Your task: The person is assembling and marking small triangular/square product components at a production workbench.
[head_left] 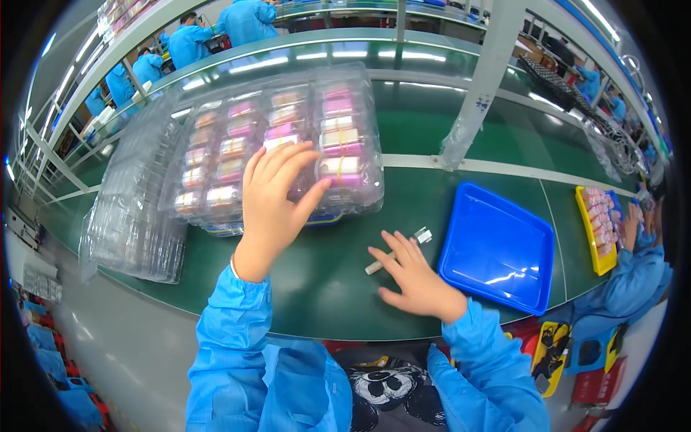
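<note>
My left hand is over the near edge of a clear plastic blister tray, fingers bent a little and thumb apart. Rows of small packs in pink and white with yellow bands fill the tray's pockets; my fingers cover some of them, and whether they touch any I cannot tell. To the right, my right hand spreads its fingers low above the green tabletop. Under these fingers lies a pale slim stick, partly hidden, with a small whitish piece by its far end.
A tall stack of clear plastic trays leans at the left. Beside my right hand sits a shallow blue tray. A grey post rises from the bench. At far right, another person's hands work by a yellow tray of pink packs.
</note>
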`<state>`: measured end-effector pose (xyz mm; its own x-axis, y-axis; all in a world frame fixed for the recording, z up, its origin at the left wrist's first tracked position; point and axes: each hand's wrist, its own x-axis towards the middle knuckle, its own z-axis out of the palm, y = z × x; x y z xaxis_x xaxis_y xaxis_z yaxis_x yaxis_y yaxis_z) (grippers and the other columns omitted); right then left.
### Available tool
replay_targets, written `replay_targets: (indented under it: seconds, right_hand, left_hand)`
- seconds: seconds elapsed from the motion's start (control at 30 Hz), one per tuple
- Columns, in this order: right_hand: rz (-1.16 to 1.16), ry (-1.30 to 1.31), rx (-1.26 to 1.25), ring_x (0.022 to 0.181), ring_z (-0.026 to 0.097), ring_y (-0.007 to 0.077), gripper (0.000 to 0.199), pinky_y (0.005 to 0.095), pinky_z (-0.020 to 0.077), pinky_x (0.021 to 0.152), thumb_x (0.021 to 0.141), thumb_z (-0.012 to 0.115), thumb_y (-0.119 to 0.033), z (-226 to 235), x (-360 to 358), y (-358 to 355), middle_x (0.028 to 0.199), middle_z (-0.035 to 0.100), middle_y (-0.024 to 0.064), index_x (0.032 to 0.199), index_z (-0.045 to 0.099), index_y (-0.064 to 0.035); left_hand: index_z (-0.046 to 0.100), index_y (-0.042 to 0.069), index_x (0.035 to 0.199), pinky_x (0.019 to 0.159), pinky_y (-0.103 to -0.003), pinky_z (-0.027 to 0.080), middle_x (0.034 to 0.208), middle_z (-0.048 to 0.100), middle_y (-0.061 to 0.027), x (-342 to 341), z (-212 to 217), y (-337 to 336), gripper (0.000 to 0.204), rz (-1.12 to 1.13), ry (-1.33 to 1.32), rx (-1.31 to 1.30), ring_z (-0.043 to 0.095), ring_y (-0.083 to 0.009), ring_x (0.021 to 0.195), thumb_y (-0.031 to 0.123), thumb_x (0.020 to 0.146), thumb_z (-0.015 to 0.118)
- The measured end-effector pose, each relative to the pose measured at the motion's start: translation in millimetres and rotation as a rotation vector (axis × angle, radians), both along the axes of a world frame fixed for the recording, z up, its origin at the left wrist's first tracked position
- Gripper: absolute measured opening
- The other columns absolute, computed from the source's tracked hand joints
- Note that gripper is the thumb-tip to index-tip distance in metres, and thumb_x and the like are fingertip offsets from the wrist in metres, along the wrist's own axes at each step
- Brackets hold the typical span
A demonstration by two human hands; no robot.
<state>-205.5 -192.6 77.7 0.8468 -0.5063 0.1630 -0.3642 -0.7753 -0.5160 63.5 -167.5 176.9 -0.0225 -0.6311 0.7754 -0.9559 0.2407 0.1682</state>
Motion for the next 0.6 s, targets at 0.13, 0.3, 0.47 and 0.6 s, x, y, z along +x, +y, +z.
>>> replay_targets:
  seconds: [0.13, 0.3, 0.47, 0.6]
  right_hand:
    - [-0.197, -0.057, -0.073, 0.142, 0.025, 0.0460, 0.066, 0.0592, 0.0200, 0.116, 0.081, 0.070, -0.020, -15, -18, 39, 0.154, 0.027, 0.0234, 0.142, 0.047, -0.0111]
    - [-0.312, -0.237, -0.134, 0.132, 0.041, 0.0415, 0.044, 0.0560, 0.0298, 0.112, 0.078, 0.069, -0.010, -50, -28, 52, 0.141, 0.047, 0.0169, 0.121, 0.062, -0.0091]
    - [-0.444, -0.443, 0.009, 0.107, 0.058, 0.0328, 0.019, 0.0517, 0.0390, 0.106, 0.078, 0.067, -0.004, -63, -28, 43, 0.108, 0.064, 0.0115, 0.097, 0.068, -0.0060]
    - [-0.452, -0.477, 0.025, 0.097, 0.061, 0.0293, 0.013, 0.0497, 0.0415, 0.103, 0.078, 0.066, -0.002, -64, -28, 41, 0.093, 0.067, 0.0085, 0.090, 0.068, -0.0058]
  left_hand:
    - [0.061, 0.011, 0.123, 0.108, -0.048, 0.035, 0.130, 0.061, -0.0098, 18, 5, 5, 0.060, 0.053, -0.078, 0.031, 0.054, -0.0322, 0.122, 0.038, 0.074, 0.080]
    - [0.051, 0.011, 0.138, 0.109, -0.051, 0.035, 0.142, 0.052, -0.0120, 53, 18, 12, 0.091, 0.052, -0.130, 0.216, 0.048, -0.0360, 0.130, 0.052, 0.064, 0.084]
    - [0.056, 0.010, 0.132, 0.104, -0.047, 0.040, 0.139, 0.053, -0.0121, 60, 9, 14, 0.077, 0.002, -0.184, 0.216, 0.052, -0.0349, 0.124, 0.045, 0.069, 0.082]
    - [0.066, 0.007, 0.115, 0.094, -0.041, 0.045, 0.124, 0.061, -0.0112, 35, 29, -1, 0.047, -0.206, -0.099, 0.245, 0.058, -0.0330, 0.112, 0.034, 0.079, 0.077]
